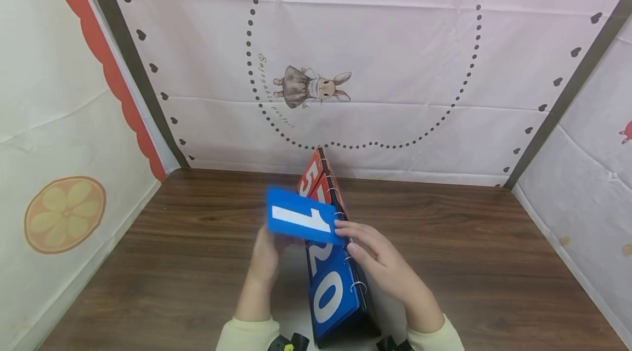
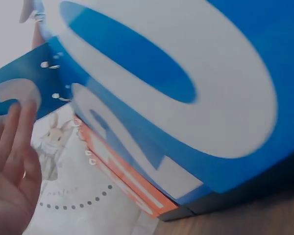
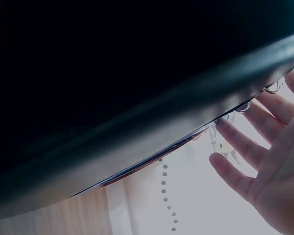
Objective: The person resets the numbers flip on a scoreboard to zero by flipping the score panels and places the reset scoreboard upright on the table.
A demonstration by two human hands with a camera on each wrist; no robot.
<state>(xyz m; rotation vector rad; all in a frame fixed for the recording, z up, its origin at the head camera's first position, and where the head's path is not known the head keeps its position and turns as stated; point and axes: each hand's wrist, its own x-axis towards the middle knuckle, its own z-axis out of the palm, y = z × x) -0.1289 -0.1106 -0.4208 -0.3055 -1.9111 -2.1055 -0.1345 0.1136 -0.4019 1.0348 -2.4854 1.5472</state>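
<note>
A tabletop flip scoreboard (image 1: 364,315) stands on the table, its blue and red number cards hung on metal rings (image 1: 359,287). One blue card marked 1 (image 1: 291,228) is lifted away from the blue 2 beneath it. Behind that card is my left hand (image 1: 265,258), partly hidden in the head view. In the left wrist view, the extended fingers of the left hand (image 2: 14,171) lie against the card's reverse (image 2: 46,85), which bears part of a numeral. My right hand (image 1: 387,263) rests its fingertips along the ringed top edge, fingers fairly straight in the right wrist view.
A dark wood table (image 1: 459,252) extends to both sides of the scoreboard. Beyond it rises a pale cloth backdrop (image 1: 395,55) with a printed rabbit (image 1: 311,88). Printed cloth walls stand left and right. Red cards (image 1: 316,178) form the scoreboard's far end.
</note>
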